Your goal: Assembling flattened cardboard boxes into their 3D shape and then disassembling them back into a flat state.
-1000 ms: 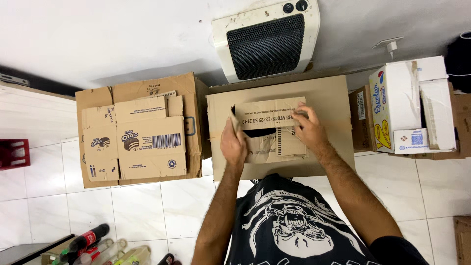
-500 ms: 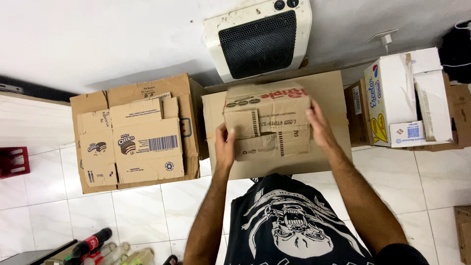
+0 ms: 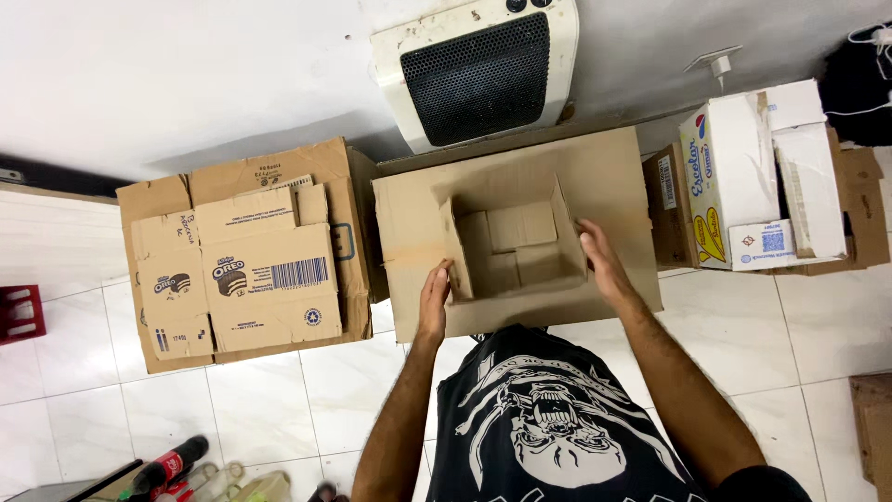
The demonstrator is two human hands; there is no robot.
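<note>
Two bare hands steady a small open brown cardboard box (image 3: 517,244) that sits in the middle of a large flat sheet of brown cardboard (image 3: 613,177) on the white tiled floor (image 3: 260,409): the left hand (image 3: 434,299) lies flat and unclenched against its left wall, the right hand (image 3: 602,260) flat against its right wall, neither gripping. Even pressure from both palms would, I judge, keep the thin walls square. Beside the sheet's left edge stands a closed brown printed carton (image 3: 243,251), with a white grilled heater (image 3: 478,67) beyond its far edge.

White wall heater (image 3: 478,70), flattened printed cartons (image 3: 243,256), red crate (image 3: 19,311), possibly bottles (image 3: 167,465)
</note>
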